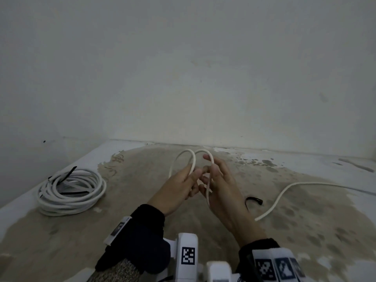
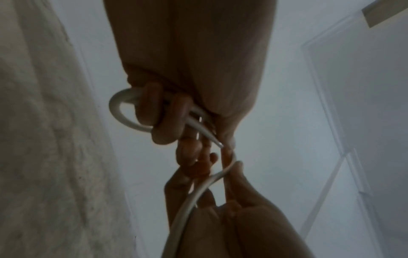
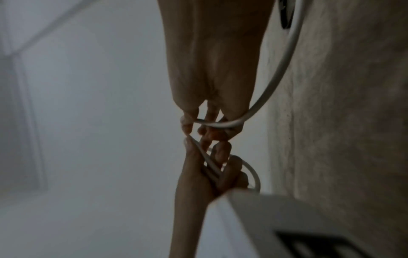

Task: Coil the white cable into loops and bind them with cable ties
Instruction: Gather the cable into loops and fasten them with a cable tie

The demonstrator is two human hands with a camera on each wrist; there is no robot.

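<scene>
Both hands meet above the sandy floor in the head view. My left hand (image 1: 190,178) grips the white cable (image 1: 192,159), its fingers (image 2: 163,120) curled round a small loop (image 2: 119,111). Beside it, my right hand (image 1: 215,176) pinches a second loop (image 1: 205,152) of that cable, which runs down across its palm. The right wrist view shows the cable (image 3: 278,75) curving into the right fingertips (image 3: 187,122), with the left hand (image 3: 209,176) just beyond. A black cable tie (image 1: 254,200) lies on the floor right of my right hand.
A finished white coil (image 1: 71,190) bound with black ties lies on the floor at the left. Another stretch of white cable (image 1: 284,190) trails off to the right; whether it joins the held one is hidden. White walls (image 1: 183,78) close the corner behind.
</scene>
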